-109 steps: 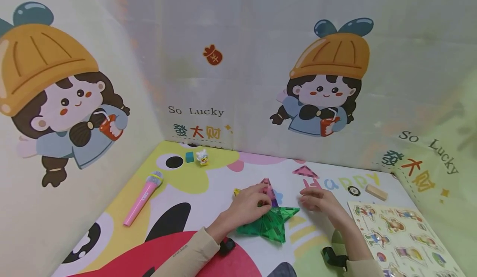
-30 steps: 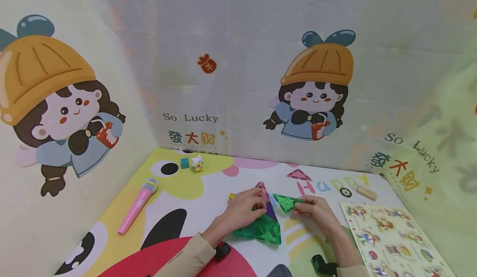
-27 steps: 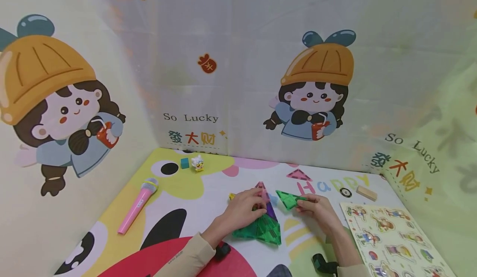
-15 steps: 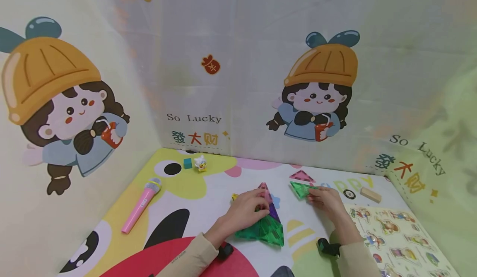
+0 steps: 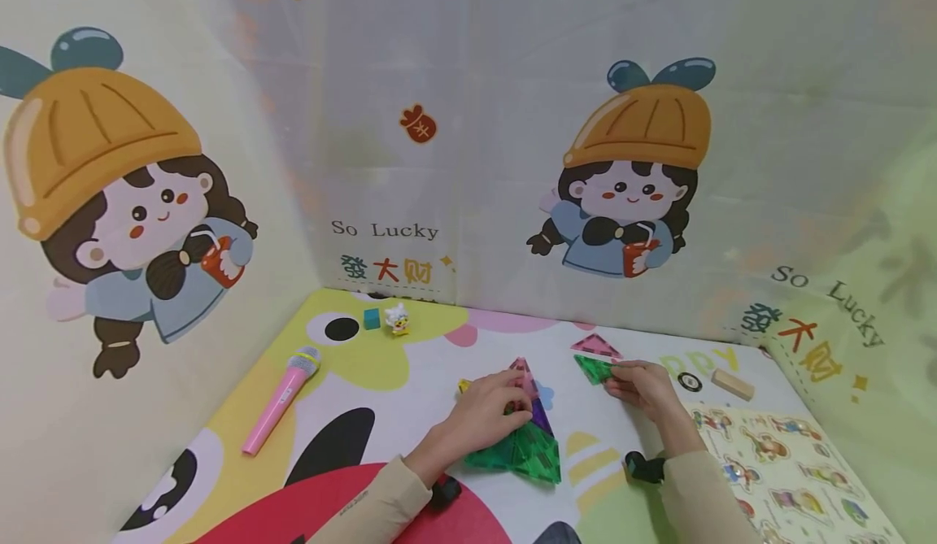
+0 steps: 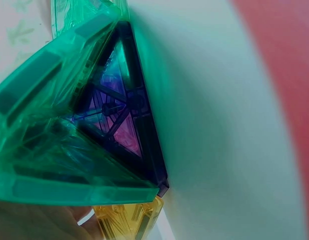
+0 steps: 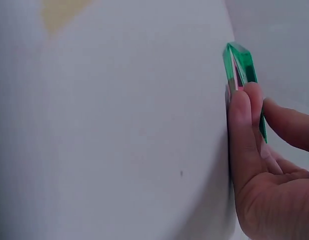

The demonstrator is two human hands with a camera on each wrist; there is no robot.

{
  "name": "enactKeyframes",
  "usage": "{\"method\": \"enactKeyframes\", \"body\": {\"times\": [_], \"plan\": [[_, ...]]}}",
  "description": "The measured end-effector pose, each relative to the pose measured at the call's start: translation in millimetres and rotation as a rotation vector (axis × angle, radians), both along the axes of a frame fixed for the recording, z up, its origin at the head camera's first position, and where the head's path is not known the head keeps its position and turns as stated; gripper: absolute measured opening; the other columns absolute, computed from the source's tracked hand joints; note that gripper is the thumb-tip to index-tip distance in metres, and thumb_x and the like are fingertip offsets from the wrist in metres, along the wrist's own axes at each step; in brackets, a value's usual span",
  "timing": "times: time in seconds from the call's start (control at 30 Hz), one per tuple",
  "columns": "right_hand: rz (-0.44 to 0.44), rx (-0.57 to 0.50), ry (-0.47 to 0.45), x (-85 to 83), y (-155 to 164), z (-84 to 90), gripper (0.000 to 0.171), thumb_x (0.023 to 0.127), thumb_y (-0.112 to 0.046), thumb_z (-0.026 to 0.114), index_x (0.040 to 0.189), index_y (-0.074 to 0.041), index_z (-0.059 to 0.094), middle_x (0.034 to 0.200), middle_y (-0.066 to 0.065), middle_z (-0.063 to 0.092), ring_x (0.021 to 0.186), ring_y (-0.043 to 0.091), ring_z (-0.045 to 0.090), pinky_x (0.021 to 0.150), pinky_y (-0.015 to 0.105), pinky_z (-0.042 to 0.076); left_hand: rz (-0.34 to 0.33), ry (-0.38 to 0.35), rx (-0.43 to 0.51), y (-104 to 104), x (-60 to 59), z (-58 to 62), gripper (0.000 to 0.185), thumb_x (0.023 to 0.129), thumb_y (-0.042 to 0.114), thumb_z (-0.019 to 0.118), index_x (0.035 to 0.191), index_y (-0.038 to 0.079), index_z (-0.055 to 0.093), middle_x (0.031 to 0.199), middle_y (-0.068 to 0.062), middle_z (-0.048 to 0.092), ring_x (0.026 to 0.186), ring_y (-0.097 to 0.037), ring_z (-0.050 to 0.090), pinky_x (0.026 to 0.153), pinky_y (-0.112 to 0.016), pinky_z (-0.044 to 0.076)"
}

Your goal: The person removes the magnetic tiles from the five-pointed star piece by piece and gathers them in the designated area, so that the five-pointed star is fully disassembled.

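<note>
A cluster of translucent magnetic tiles stands in the middle of the table, with green tiles [image 5: 537, 454] in front, a purple tile [image 6: 150, 130] and a pink tile [image 5: 521, 364] behind, and a yellow tile [image 6: 127, 219] at the left. My left hand [image 5: 479, 412] grips this cluster from the left, fingers curled over its top; its far side is partly hidden. My right hand [image 5: 650, 389] pinches a loose green triangular magnetic tile [image 5: 590, 368] by its right end, low over the table. Just behind that tile lies a flat pink triangular tile [image 5: 596, 345].
A pink toy microphone [image 5: 281, 402] lies at the left. Near the back wall are a teal cube [image 5: 372, 319] and a small white figurine [image 5: 398, 319]. At the right lie a black round piece [image 5: 690, 382], a wooden block [image 5: 733, 384] and a picture board [image 5: 798, 467].
The green triangle has come off the cluster's right side. My right hand has carried it right and back, beside the loose pink tile. My left hand has stayed on the cluster.
</note>
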State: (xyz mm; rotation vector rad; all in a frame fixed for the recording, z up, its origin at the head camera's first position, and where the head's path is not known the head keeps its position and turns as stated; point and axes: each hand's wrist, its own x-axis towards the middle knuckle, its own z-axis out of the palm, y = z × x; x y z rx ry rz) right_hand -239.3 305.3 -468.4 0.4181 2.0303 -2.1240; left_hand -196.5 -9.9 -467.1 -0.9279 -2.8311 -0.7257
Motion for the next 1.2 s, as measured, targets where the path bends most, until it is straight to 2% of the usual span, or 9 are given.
{"method": "enactKeyframes", "body": {"times": [0.33, 0.47, 0.6, 0.7, 0.87, 1.03, 1.13, 1.2], "plan": [[-0.052, 0.020, 0.023, 2.9, 4, -3.0, 0.055, 0.098, -0.004, 0.057, 0.143, 0.014, 0.031, 0.076, 0.000, 0.068, 0.068, 0.007, 0.067, 0.073, 0.027, 0.060, -0.001, -0.004, 0.006, 2, -1.0, -2.1, 0.013, 0.095, 0.039, 0.065, 0.100, 0.033, 0.075, 0.149, 0.000, 0.052, 0.137, -0.021, 0.050, 0.109, -0.047, 0.043], [-0.039, 0.022, 0.039, 5.5, 4, -4.6, 0.052, 0.099, -0.003, 0.056, 0.143, 0.014, 0.035, 0.077, 0.000, 0.069, 0.069, 0.006, 0.068, 0.074, 0.026, 0.060, -0.002, 0.003, 0.004, 2, -0.4, -1.5, 0.013, 0.095, 0.039, 0.065, 0.100, 0.032, 0.075, 0.149, 0.000, 0.052, 0.136, -0.021, 0.050, 0.109, -0.046, 0.043], [-0.007, 0.133, 0.087, 12.9, -4, -3.7, 0.045, 0.098, -0.006, 0.057, 0.138, 0.013, 0.044, 0.078, -0.002, 0.069, 0.071, 0.007, 0.068, 0.074, 0.026, 0.059, -0.007, 0.003, 0.002, 2, -0.6, -1.4, 0.014, 0.095, 0.039, 0.065, 0.100, 0.032, 0.075, 0.149, 0.000, 0.052, 0.137, -0.021, 0.050, 0.110, -0.046, 0.043], [0.061, 0.221, 0.124, 20.4, -18, -2.0, 0.042, 0.098, -0.010, 0.059, 0.132, 0.013, 0.050, 0.086, 0.001, 0.071, 0.077, 0.011, 0.069, 0.075, 0.027, 0.059, -0.015, -0.024, 0.007, 0, -1.3, -0.5, 0.015, 0.096, 0.040, 0.064, 0.103, 0.032, 0.075, 0.149, 0.001, 0.051, 0.139, -0.020, 0.048, 0.111, -0.047, 0.042], [0.234, 0.378, 0.136, 33.1, -49, 1.8, 0.033, 0.097, -0.015, 0.062, 0.121, 0.008, 0.065, 0.106, 0.015, 0.073, 0.085, 0.017, 0.068, 0.078, 0.029, 0.058, -0.037, -0.074, 0.025, -7, -3.8, 2.8, 0.019, 0.097, 0.037, 0.062, 0.110, 0.031, 0.075, 0.150, 0.003, 0.051, 0.142, -0.019, 0.045, 0.112, -0.046, 0.041], [0.365, 0.519, 0.179, 41.7, -77, 5.5, 0.027, 0.094, -0.013, 0.063, 0.113, 0.004, 0.071, 0.098, 0.014, 0.073, 0.076, 0.016, 0.060, 0.068, 0.029, 0.052, -0.041, -0.086, 0.029, -9, -4.4, 6.0, 0.018, 0.097, 0.032, 0.062, 0.109, 0.030, 0.075, 0.149, 0.004, 0.052, 0.142, -0.019, 0.045, 0.113, -0.047, 0.041], [0.453, 0.513, 0.204, 44.4, -87, 6.1, 0.027, 0.093, -0.012, 0.062, 0.112, 0.005, 0.071, 0.092, 0.012, 0.071, 0.073, 0.016, 0.058, 0.065, 0.029, 0.050, -0.031, -0.087, 0.035, -9, -4.4, 7.7, 0.017, 0.095, 0.029, 0.063, 0.107, 0.030, 0.076, 0.148, 0.004, 0.053, 0.141, -0.019, 0.046, 0.112, -0.047, 0.041], [0.477, 0.503, 0.210, 45.8, -92, 6.9, 0.027, 0.093, -0.012, 0.062, 0.110, 0.007, 0.071, 0.089, 0.011, 0.069, 0.071, 0.016, 0.058, 0.063, 0.030, 0.050, -0.028, -0.089, 0.041, -8, -5.4, 8.6, 0.017, 0.094, 0.029, 0.063, 0.106, 0.030, 0.076, 0.146, 0.004, 0.054, 0.140, -0.018, 0.047, 0.111, -0.046, 0.042]]}}
